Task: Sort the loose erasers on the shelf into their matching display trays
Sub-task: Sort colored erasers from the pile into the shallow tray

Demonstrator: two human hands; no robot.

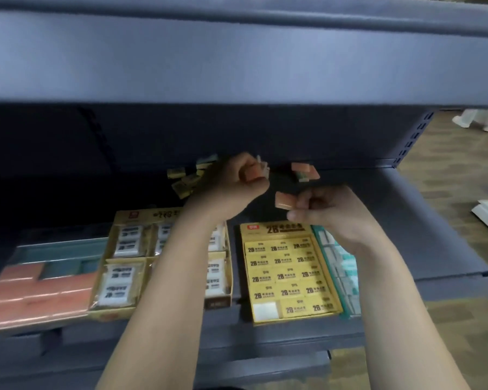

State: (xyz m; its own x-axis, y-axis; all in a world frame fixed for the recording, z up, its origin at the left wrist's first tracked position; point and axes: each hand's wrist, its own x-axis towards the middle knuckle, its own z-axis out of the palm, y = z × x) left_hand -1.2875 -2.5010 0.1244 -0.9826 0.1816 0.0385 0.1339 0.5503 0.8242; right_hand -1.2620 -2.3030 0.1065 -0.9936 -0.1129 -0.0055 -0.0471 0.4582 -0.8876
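Orange on both sides: my right grip point(330, 212) pinches one orange eraser point(284, 203) between thumb and fingertips, above the far end of the 2B tray point(276, 228). My left grip point(234, 187) is curled round a second eraser point(250, 173), also orange, with pale bits point(263, 167) poking out past the fingers; I cannot tell what they are. At the back of the shelf point(423, 220) lie loose yellow erasers point(184, 181) beside my left grip and a small orange pile point(304, 170) further right. Along the front stand the orange tray point(59, 244), the white tray point(148, 213), the 2B tray and the teal tray point(344, 312), which lies under my right wrist.
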